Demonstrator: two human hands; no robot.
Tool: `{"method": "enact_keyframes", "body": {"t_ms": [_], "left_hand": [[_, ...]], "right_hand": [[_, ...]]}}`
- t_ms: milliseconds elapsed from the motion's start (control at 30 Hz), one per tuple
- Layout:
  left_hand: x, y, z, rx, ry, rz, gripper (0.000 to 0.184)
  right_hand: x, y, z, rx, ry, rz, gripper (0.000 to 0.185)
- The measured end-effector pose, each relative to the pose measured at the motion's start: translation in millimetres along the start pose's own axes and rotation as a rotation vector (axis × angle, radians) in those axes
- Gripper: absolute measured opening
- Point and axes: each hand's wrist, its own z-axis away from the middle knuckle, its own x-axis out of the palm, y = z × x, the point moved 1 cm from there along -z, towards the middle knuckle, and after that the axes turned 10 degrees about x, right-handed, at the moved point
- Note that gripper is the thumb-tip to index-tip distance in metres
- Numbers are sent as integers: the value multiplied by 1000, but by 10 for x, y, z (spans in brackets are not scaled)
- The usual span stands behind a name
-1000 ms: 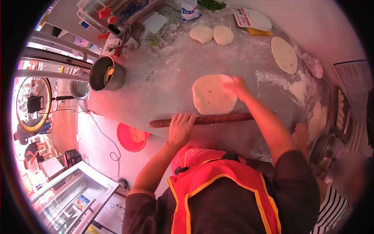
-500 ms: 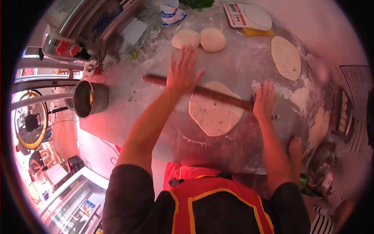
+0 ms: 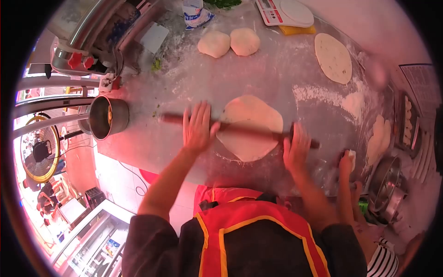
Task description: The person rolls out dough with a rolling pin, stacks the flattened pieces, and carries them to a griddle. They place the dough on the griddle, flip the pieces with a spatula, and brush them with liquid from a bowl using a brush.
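Note:
A dark wooden rolling pin (image 3: 249,130) lies across a flattened round of dough (image 3: 254,111) on the floured table. My left hand (image 3: 197,131) rests flat over the pin's left part, fingers stretched out and pointing away from me. Over the right part lies my right hand (image 3: 297,147), its fingers also extended, palm on the pin. Neither hand is wrapped round it. Two thick dough rounds (image 3: 214,44) sit side by side beyond the pin, and a rolled oval dough sheet (image 3: 333,58) lies at the far right.
A white kitchen scale (image 3: 288,13) stands at the back, and a metal pot (image 3: 108,117) at the left edge. Another person's hand (image 3: 346,162) with something white is at the right, near metal bowls (image 3: 385,184). A machine (image 3: 87,41) fills the back left.
Both my hands and the rolling pin have moved toward my body across the dough. At the right, the other person's hand has come further onto the table with something white.

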Motion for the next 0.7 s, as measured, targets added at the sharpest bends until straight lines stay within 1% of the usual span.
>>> {"method": "enact_keyframes", "body": {"t_ms": [67,133,167,200,233,267,333,400,433,500,533,600,633,700], "left_hand": [[-36,-159,-657,-49,-67,-88,69],[-41,-326,-1208,-16,107,-139,68],[-40,-306,-1251,-15,185,-153,67],[-42,-252,-1101,-17,148,-133,67],[-48,-202,-828,-14,120,-121,67],[-43,-129,-482,-15,79,-104,67],[-67,34,234,-2,46,35,69],[-152,126,602,77,50,-82,58],[-174,67,584,96,13,-36,53],[-231,-42,492,135,-74,61,44],[-332,-26,515,117,-43,50,40],[-549,68,663,71,16,33,33],[-616,75,838,17,42,36,36],[-629,33,1273,-108,75,18,35]], "right_hand": [[86,34,-633,33,44,72,58],[85,29,-1040,62,101,134,56],[76,38,-1058,55,114,140,57],[49,30,-1075,42,137,144,58],[36,12,-876,23,122,97,60],[41,7,-460,5,93,49,62],[16,10,322,-43,32,5,68],[-181,-96,544,-64,-5,-47,69],[-251,-154,601,-75,-24,-75,69],[-291,-67,332,-141,-86,-116,67],[-311,-31,115,-183,-116,-133,66],[-561,-192,-156,-170,-36,-238,61],[-629,-252,-254,-159,-1,-294,58],[-527,-213,-545,148,203,-463,55]]}}
